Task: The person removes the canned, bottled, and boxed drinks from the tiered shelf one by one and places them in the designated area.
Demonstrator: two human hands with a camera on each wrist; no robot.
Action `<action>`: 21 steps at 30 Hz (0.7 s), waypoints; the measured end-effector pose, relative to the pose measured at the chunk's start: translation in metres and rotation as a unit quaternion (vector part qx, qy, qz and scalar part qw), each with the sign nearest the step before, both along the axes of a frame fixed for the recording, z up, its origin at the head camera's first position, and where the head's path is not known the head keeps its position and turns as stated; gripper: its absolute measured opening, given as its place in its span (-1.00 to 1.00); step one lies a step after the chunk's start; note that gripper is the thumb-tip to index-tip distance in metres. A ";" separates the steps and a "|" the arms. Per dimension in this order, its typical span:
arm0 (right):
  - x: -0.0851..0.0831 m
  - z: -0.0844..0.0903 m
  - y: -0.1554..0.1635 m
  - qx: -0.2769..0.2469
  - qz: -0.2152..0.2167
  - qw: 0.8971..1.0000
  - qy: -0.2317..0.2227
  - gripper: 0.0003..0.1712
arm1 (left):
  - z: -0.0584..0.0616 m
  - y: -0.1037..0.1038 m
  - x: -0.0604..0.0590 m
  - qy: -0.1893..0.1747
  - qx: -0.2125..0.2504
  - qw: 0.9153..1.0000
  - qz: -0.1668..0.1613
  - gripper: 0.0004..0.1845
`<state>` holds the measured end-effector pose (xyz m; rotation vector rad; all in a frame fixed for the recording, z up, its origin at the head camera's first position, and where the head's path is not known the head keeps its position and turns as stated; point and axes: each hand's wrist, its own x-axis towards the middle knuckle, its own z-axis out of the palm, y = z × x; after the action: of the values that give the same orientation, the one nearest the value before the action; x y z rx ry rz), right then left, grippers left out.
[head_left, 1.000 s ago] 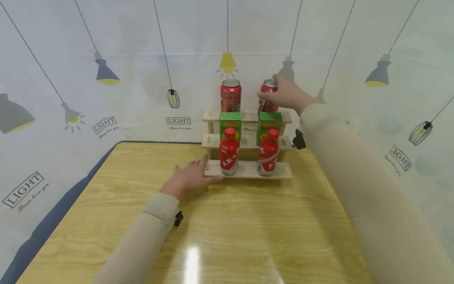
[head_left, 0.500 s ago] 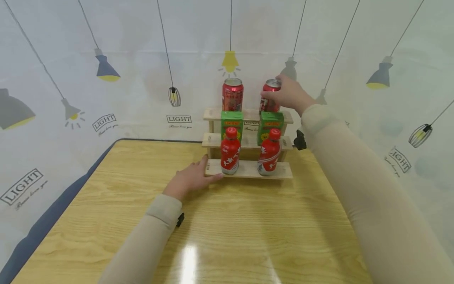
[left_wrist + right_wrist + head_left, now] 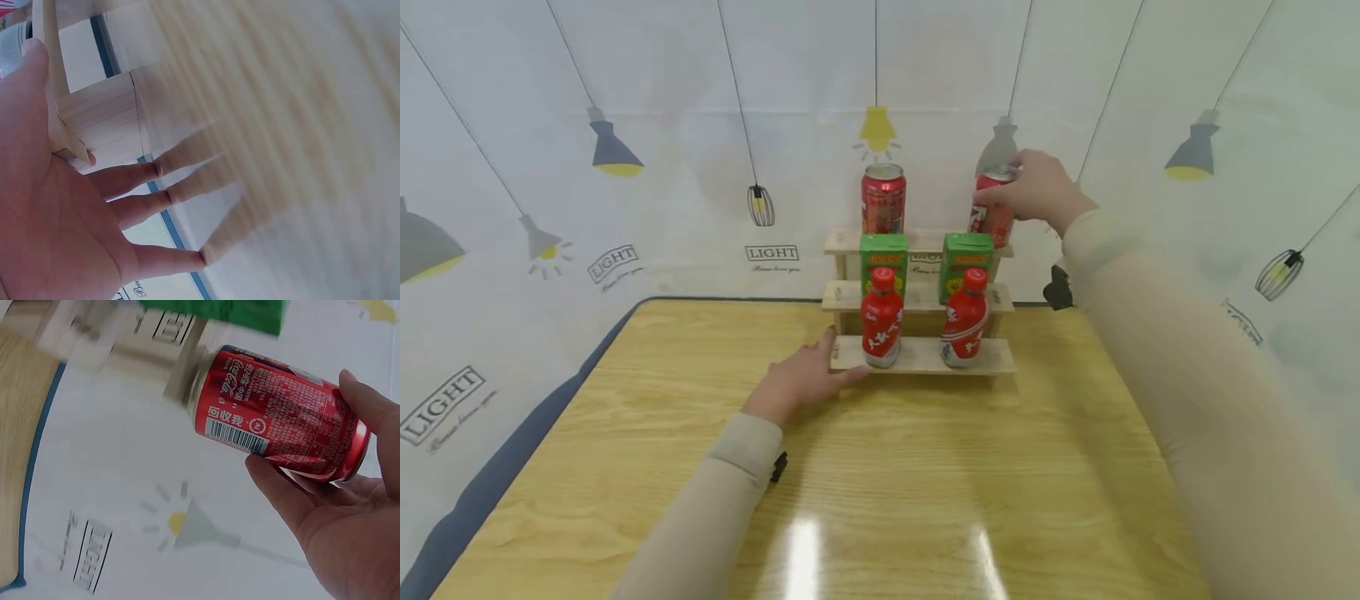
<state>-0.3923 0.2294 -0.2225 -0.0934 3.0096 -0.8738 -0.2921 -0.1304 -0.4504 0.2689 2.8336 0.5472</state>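
Note:
A three-step wooden rack point(image 3: 917, 357) stands at the far side of the table. Two red bottles point(image 3: 882, 317) occupy its bottom step, two green cartons point(image 3: 883, 253) the middle step, and one red can point(image 3: 883, 198) the top step at left. My right hand point(image 3: 1037, 193) grips a second red can point(image 3: 995, 212) point(image 3: 275, 425) by its upper part, lifted and tilted beside the top step's right end. My left hand point(image 3: 801, 379) rests flat on the table, fingers point(image 3: 150, 203) straight, thumb touching the bottom step's left end point(image 3: 100, 122).
The wooden table point(image 3: 865, 475) extends toward me in front of the rack. A white cloth printed with lamps point(image 3: 610, 150) hangs behind and at both sides. A dark blue edge point(image 3: 497, 475) runs along the table's left side.
My right hand has lifted the right can off the top step and carried it to the right, tilting it. The left hand has stayed in place.

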 end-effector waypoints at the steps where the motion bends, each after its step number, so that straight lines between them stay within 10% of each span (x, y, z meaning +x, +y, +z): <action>1: 0.002 0.002 0.006 -0.004 -0.005 1.000 -0.004 0.07 | 0.000 -0.002 0.000 0.000 -0.001 1.000 0.003 0.39; 10: 0.011 -0.011 0.091 -0.016 -0.041 0.999 0.005 0.25 | 0.002 -0.020 0.003 -0.004 -0.005 1.000 0.010 0.40; 21: 0.030 -0.095 0.171 0.010 -0.074 0.997 0.005 0.24 | 0.005 -0.027 0.007 -0.012 -0.002 1.000 0.003 0.41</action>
<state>-0.3625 0.4006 -0.3179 0.1285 3.0662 -0.8564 -0.2850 -0.1579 -0.4455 0.2507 2.8136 0.5422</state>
